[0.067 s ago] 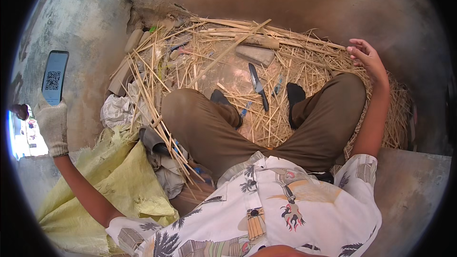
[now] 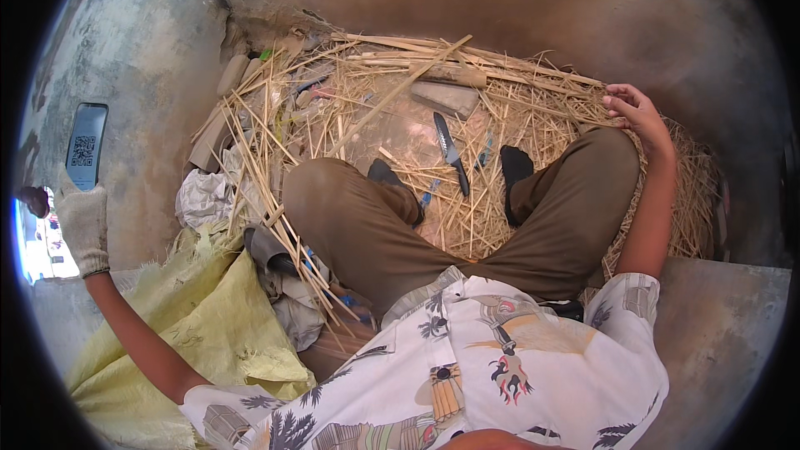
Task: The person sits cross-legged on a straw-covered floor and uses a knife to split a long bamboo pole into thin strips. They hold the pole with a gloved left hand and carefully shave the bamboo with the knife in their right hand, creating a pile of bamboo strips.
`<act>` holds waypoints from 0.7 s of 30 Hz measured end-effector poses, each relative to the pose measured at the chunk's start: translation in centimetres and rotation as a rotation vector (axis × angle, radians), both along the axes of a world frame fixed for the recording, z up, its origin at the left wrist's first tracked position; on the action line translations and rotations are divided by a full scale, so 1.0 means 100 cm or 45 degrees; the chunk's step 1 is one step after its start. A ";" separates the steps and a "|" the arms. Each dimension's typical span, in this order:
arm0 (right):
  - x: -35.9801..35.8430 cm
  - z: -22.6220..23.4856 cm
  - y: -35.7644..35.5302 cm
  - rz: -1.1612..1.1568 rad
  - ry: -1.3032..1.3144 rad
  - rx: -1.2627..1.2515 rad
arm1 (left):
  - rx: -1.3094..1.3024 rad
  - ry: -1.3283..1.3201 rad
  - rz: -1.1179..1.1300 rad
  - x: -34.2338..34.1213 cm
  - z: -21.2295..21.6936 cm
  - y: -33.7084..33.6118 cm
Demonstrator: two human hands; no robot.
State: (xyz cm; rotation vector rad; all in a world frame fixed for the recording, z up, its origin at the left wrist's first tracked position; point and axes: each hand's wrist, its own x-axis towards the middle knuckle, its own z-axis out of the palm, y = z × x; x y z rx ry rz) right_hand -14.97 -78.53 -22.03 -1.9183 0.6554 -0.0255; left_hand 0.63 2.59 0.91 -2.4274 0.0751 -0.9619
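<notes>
A smartphone (image 2: 87,147) with a square code on its pale blue screen stands upright at the far left, gripped at its lower end by my left hand (image 2: 83,229). That hand wears a whitish knitted glove. My right hand (image 2: 635,112) is bare and raised just beyond my right knee, its fingers apart and loosely bent, holding nothing. Between my feet a knife (image 2: 451,152) with a dark handle and a row of dimples along its blade lies on the straw-covered floor.
Split bamboo strips (image 2: 275,167) lie in a bundle left of my left knee, with more along the back wall. A brick (image 2: 445,100) rests beyond the knife. A yellow woven sack (image 2: 208,325) spreads at the lower left. Concrete walls (image 2: 500,0) enclose the spot.
My left hand and the phone have shifted slightly left and down. My right hand has dropped a little toward my knee, its fingers still apart.
</notes>
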 end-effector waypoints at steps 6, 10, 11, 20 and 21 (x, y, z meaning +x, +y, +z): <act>-0.018 -0.047 -0.001 -0.012 -0.059 0.640 | 0.376 -0.024 0.243 0.048 0.045 0.141; -0.030 -0.040 -0.002 0.042 0.033 0.690 | 0.108 -0.017 0.362 0.058 0.054 0.180; -0.030 -0.039 0.001 0.037 0.014 0.691 | 0.068 -0.062 0.329 0.054 0.060 0.186; -0.023 -0.028 0.017 0.031 -0.048 0.602 | -0.250 -0.014 0.584 0.054 0.102 0.230; -0.023 -0.027 0.016 0.038 -0.042 0.606 | -0.242 -0.051 0.585 0.058 0.101 0.231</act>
